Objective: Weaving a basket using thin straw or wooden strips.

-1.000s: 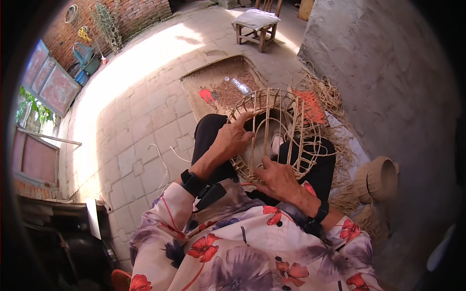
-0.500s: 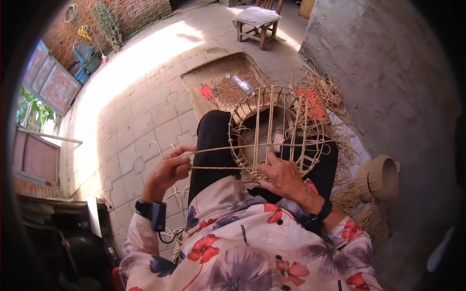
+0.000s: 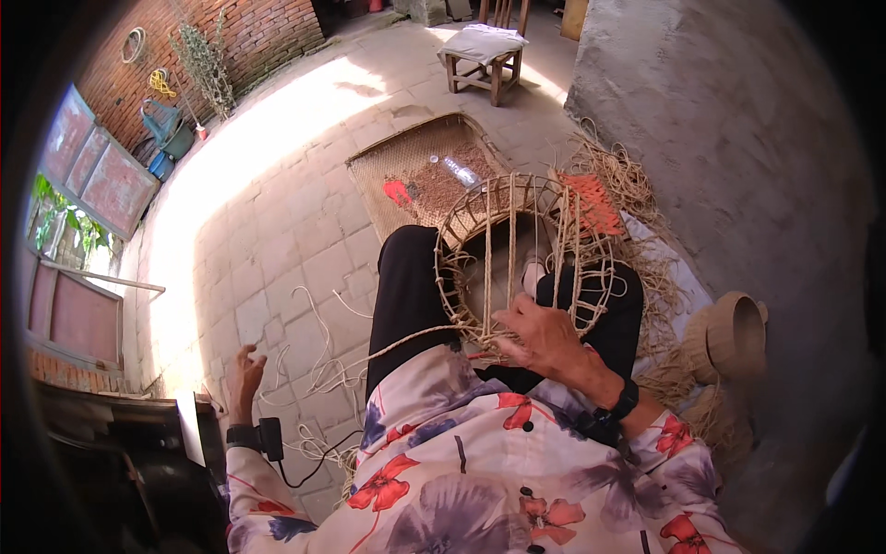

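Note:
A round openwork frame point(image 3: 447, 286), like a basket, rests on my lap, with tan cords point(image 3: 513, 222) strung across it in straight lines. At its near rim my right hand point(image 3: 540, 334) is closed, fingers bent against the rim and the cords there. Just what is pinched under those fingers is hidden. From this rim a loose twisted cord point(image 3: 411, 339) runs left over my thigh and down to the floor. Out to the left, away from the frame, my left hand point(image 3: 243, 377) is raised with thumb and fingers apart; no cord shows in it.
Beyond my knees lies a flat woven tray point(image 3: 377, 166) with small brown pieces, a clear bottle point(image 3: 461, 173) and a red item. Cord bundles point(image 3: 628, 180) and round woven baskets point(image 3: 736, 334) lie along the right wall. A wooden chair point(image 3: 482, 48) stands farther off.
My left hand has moved away from the frame, left and downward. The cord stretched sideways across the frame no longer shows, and the lower cord hangs slack. My right hand stays at the rim.

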The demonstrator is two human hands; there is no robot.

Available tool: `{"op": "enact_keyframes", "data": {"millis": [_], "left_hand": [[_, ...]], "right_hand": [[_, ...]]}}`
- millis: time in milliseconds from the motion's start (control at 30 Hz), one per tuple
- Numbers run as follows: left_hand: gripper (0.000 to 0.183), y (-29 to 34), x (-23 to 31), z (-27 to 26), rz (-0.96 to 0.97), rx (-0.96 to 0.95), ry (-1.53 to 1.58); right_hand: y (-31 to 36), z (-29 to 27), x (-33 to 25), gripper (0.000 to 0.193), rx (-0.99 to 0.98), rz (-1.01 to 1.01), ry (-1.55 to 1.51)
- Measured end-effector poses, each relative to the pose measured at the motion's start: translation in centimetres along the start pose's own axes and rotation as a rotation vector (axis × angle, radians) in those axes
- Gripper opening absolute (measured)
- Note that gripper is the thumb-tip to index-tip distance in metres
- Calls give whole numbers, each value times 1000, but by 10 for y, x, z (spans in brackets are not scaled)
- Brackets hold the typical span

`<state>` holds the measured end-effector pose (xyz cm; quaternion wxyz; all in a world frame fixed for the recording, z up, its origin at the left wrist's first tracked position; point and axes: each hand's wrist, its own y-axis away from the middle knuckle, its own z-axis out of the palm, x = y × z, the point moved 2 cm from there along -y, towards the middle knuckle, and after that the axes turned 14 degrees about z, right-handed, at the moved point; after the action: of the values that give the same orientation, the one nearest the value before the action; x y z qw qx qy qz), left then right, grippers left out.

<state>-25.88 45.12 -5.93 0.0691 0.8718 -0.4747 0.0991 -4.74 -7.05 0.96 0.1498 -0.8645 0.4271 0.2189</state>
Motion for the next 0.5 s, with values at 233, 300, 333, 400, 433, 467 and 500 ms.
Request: {"op": "enact_keyframes", "data": {"millis": [233, 300, 333, 400, 433, 467, 500], "left_hand": [[16, 36, 324, -6, 886, 25, 411], [16, 47, 354, -4, 901, -101, 331], [16, 50, 360, -2, 890, -155, 251], [13, 50, 365, 2, 917, -112, 332], [12, 50, 363, 4, 907, -134, 350], [11, 50, 360, 4, 923, -122, 402], [11, 50, 357, 4, 923, -146, 441]], "right_hand": [[-6, -26, 31, 25, 406, 158, 19], [-8, -15, 29, 27, 343, 129, 108], [-9, -10, 27, 28, 325, 93, 140], [-13, 1, 26, 39, 240, 157, 193], [-16, 5, 26, 37, 201, 185, 204], [-18, 8, 26, 36, 148, 226, 221], [-20, 8, 27, 35, 176, 217, 208]]}}
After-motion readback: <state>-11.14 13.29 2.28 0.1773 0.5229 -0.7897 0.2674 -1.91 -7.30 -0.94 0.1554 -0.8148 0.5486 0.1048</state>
